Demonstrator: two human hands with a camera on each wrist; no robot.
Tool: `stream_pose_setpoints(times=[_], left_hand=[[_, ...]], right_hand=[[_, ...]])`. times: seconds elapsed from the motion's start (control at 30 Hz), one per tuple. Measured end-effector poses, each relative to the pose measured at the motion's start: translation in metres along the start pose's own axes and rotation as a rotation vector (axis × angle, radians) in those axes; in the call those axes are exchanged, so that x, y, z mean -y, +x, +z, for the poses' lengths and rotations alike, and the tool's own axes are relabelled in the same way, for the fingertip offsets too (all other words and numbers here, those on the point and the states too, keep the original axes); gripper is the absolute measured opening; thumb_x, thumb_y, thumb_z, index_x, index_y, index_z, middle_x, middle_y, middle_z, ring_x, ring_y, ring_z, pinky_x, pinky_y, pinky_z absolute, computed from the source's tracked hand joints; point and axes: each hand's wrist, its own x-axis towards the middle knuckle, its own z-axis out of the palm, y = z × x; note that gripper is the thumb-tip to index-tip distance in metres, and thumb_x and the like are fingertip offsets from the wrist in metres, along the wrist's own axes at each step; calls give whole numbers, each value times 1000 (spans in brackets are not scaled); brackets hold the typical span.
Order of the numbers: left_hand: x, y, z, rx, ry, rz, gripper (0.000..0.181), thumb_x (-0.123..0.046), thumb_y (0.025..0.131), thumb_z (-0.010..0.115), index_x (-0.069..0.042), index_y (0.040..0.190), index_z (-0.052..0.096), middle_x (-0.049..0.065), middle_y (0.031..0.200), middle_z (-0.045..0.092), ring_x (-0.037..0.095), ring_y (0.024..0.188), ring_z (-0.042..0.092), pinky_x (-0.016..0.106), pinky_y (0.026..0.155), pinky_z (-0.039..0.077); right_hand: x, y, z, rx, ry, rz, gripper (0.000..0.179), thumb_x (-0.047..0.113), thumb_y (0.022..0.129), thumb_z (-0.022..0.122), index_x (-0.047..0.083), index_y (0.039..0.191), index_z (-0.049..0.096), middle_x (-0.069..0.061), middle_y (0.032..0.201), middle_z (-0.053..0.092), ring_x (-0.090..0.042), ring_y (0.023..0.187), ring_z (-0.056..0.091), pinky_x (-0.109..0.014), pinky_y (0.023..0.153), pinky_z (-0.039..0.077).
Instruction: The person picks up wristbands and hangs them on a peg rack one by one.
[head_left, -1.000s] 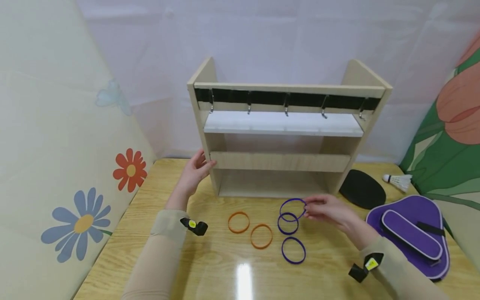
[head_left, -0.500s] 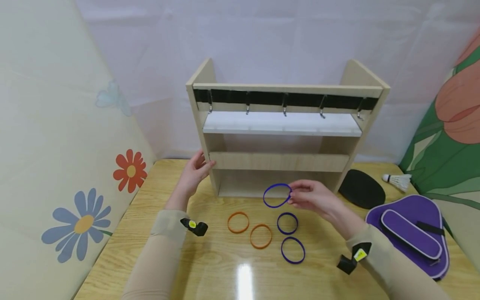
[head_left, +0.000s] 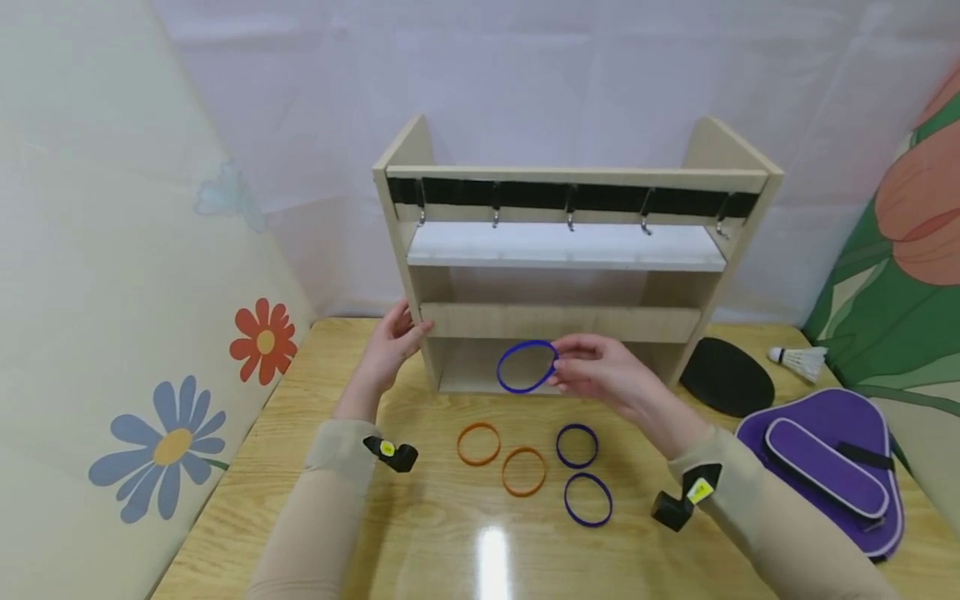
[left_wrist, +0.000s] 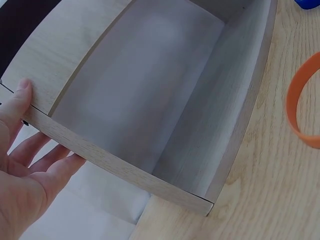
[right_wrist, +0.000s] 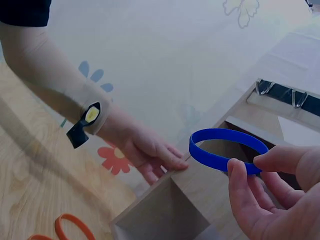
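Note:
Between thumb and fingertips my right hand [head_left: 603, 371] pinches a blue silicone wristband [right_wrist: 227, 161] by its right side. The band is raised off the table, in front of the shelf's lower part. My left hand [head_left: 388, 343] grips the left side panel of the wooden shelf rack [head_left: 558, 323]; in the left wrist view the thumb [left_wrist: 21, 97] lies on the panel's front and the fingers are at its outer side. Along the rack's top rail runs a black strip with several metal hooks [head_left: 571, 218]. Nothing hangs on them.
Two orange wristbands [head_left: 478, 462] and two blue ones [head_left: 588, 522] lie on the wooden table [head_left: 435, 542]. At the right are a black oval paddle-like piece [head_left: 726, 377], a shuttlecock [head_left: 798, 362] and a purple zipped case [head_left: 862, 417]. A white cloth [head_left: 555, 83] hangs behind.
My right hand has lifted the blue wristband off the table, away from the other blue one it overlapped, and carried it up and left. The left hand has stayed on the rack.

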Motion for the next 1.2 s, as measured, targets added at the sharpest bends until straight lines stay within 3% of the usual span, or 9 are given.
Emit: stream_pose_setpoints(times=[0.2,0.4,0.53,0.83,1.07,1.2], left_hand=[[1,-1,0,-14,-22,-3,65,-21,101,59,-19,157,27,17,156,38,34,141,40,56,114,33],[1,-3,0,-12,-27,11,66,-21,101,59,-15,157,26,18,157,38,35,140,41,57,114,34],[0,-4,2,-14,-29,8,66,-21,101,59,-17,157,27,16,157,38,34,140,41,55,113,34],[1,-2,2,-13,-29,3,66,-21,101,58,-17,158,26,17,157,37,35,141,41,55,114,33],[2,-1,2,-9,-44,0,64,-19,101,57,-15,157,26,18,157,37,35,140,41,55,115,32],[1,-2,2,-7,-36,-2,65,-20,101,57,-15,158,25,17,157,36,35,141,40,55,115,31]], right_hand=[[15,6,13,32,32,-43,27,-9,95,53,-2,121,54,-3,87,70,-14,79,70,-23,74,58],[25,9,24,34,62,-73,43,-8,95,54,-13,136,41,-4,90,69,-14,79,71,-22,74,58],[29,13,31,24,78,-99,45,-8,96,53,-14,138,37,-4,91,69,-14,80,71,-22,74,58],[48,21,56,-21,172,-146,25,-7,96,54,-2,120,53,-5,89,69,-15,77,71,-24,73,59],[59,26,71,-5,212,-200,42,-6,98,51,-13,138,39,-5,91,71,-15,80,71,-25,77,59],[62,30,78,10,232,-223,39,-7,99,49,-14,136,40,-4,90,72,-14,80,72,-25,77,59]])
